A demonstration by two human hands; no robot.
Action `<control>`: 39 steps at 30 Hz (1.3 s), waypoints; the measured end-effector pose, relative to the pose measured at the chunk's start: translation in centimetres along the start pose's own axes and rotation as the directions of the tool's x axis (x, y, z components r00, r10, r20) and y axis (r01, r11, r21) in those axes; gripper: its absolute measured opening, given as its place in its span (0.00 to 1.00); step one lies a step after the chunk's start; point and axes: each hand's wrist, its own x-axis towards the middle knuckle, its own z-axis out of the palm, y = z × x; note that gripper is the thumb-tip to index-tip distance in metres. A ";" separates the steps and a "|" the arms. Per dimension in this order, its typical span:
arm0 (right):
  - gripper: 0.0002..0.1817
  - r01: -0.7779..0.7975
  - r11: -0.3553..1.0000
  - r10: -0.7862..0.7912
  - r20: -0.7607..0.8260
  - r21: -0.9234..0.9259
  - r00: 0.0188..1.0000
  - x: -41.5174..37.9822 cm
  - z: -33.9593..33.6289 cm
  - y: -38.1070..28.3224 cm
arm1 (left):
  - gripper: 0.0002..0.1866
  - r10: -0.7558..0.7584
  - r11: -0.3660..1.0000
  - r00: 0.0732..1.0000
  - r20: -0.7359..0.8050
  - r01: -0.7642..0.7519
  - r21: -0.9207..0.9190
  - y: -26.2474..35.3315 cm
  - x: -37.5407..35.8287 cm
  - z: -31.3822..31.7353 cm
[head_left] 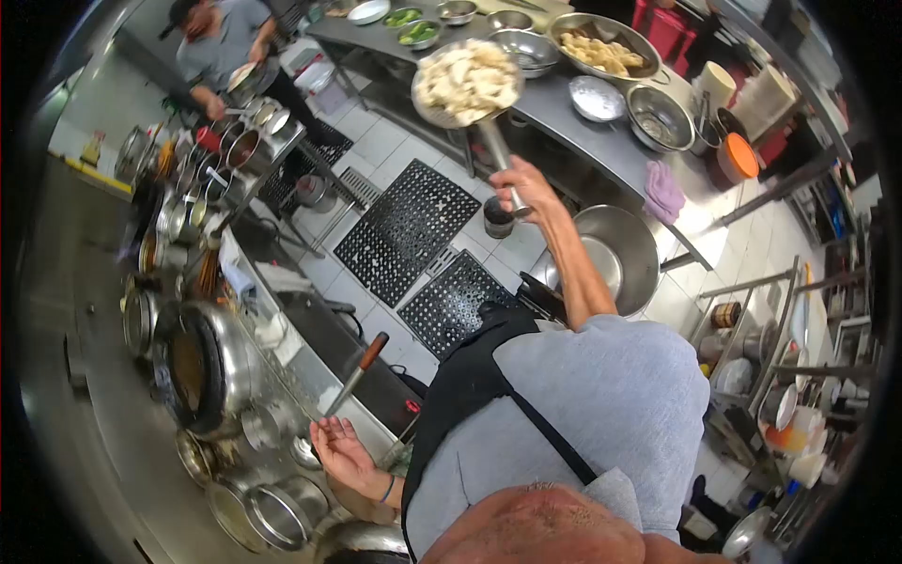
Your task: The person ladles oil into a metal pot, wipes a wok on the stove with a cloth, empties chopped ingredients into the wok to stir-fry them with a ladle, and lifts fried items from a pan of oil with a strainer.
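Observation:
Held out over the steel worktable's (592,132) edge is a long-handled strainer (496,150), heaped with pale, chunky food pieces (468,83). My right hand (524,190) grips its metal handle near the end. At the lower left, my left hand (348,456) is turned palm up beside the stove, fingers apart, holding nothing. Close to those fingers is a ladle with a wooden handle (373,352); its round metal bowl (305,452) lies on the stove side.
Bowls of greens (418,34), a large bowl of yellowish pieces (601,52) and a purple cloth (664,191) rest on the worktable. A big steel pot (615,258) stands on the floor by black mats (409,230). A wok (193,367) sits left. Another person (225,47) works at upper left.

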 end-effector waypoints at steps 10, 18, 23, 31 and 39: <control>0.15 0.306 0.855 -0.507 -0.547 -0.420 0.666 -1.7 -15.2 -10.1 | 0.16 -0.100 0.982 0.988 0.117 0.079 0.171 -3.9 8.1 10.7; 0.05 0.360 0.917 -0.393 -0.558 -0.174 0.731 -4.5 -24.9 -12.6 | 0.14 -0.197 0.962 0.943 0.269 0.133 0.238 -7.1 11.8 17.5; 0.05 0.429 0.859 -0.265 -0.474 0.280 0.840 -3.2 -26.8 -13.6 | 0.13 -0.247 0.949 0.924 0.291 0.170 0.266 -8.4 11.7 19.4; 0.03 0.380 0.901 -0.432 -0.515 -0.210 0.740 3.8 -23.1 -19.6 | 0.11 -0.214 0.928 0.948 0.235 0.122 0.352 -9.2 11.6 20.8; 0.12 0.141 0.692 -0.616 -0.477 -0.708 0.627 17.8 -28.4 -24.7 | 0.10 -0.130 0.900 0.981 0.143 0.056 0.432 -9.2 10.2 21.6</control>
